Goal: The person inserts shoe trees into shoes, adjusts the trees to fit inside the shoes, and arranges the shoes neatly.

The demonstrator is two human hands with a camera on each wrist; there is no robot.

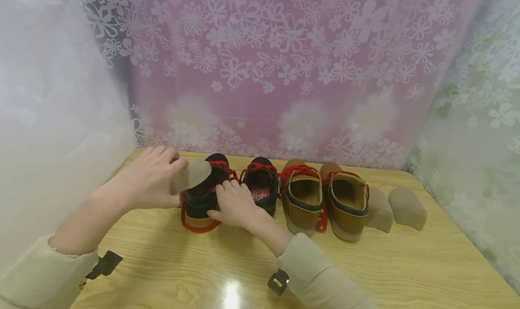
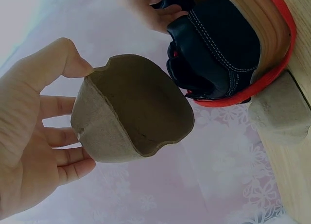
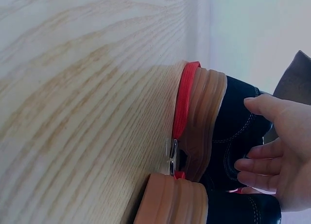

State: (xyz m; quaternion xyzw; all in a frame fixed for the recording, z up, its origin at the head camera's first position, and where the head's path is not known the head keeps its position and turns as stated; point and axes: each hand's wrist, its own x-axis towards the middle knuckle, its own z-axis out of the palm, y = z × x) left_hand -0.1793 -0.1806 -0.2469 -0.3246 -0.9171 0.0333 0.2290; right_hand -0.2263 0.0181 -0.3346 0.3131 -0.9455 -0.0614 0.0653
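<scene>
My left hand holds a grey-brown moulded pulp shoe insert by its edge, thumb on one side and fingers beneath. The insert is raised beside the opening of the leftmost black shoe, its hollow side facing the left wrist camera. That shoe has red laces, a tan sole and a red strap looped behind its heel. My right hand grips the shoe's heel collar, thumb at the back and fingers along the right side. Another insert lies on the table left of this shoe, mostly hidden in the head view.
A second black shoe and two brown shoes with red laces stand in a row to the right. Two more inserts lie beyond them on the wooden table. Floral curtains hang behind and at the sides.
</scene>
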